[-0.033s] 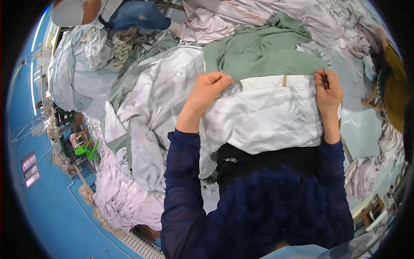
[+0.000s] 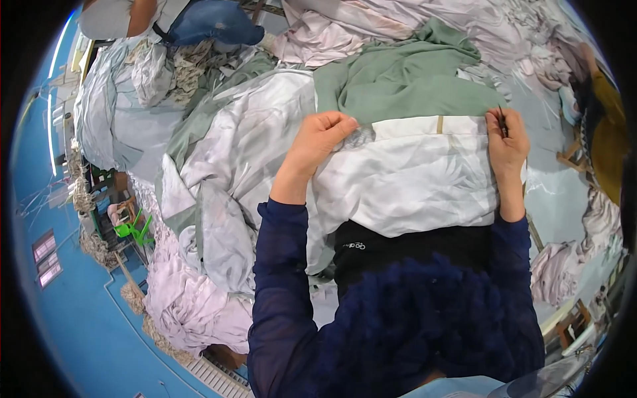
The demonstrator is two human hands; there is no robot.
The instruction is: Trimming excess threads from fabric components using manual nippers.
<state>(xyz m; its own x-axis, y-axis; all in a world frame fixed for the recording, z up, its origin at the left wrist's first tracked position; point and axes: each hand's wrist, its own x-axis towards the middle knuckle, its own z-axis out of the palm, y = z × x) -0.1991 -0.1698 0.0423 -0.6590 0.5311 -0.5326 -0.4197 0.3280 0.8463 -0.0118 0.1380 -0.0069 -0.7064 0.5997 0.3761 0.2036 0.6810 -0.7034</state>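
Observation:
A large green and white cloth lies spread before me, its white side [image 2: 405,179] toward me and its green side [image 2: 398,83] beyond. A white hem band with a short tan strip [image 2: 439,125] across it runs between my hands. My left hand [image 2: 320,138] is closed, thumb and fingers pinching the cloth at the band's left end. Beside its fingertips sits a greyish, see-through patch [image 2: 359,138]. At the right end, my right hand [image 2: 509,142] is closed on the cloth edge. A small dark pointed tool [image 2: 503,125] pokes out of that hand; its kind is mostly hidden.
Crumpled pale pink cloth [image 2: 325,41] is heaped along the far side, and more pink cloth [image 2: 192,305] hangs at lower left. Pale cloth [image 2: 142,126] covers the left. A person in blue jeans [image 2: 212,25] is at the far left. Blue floor [image 2: 73,318] shows beyond.

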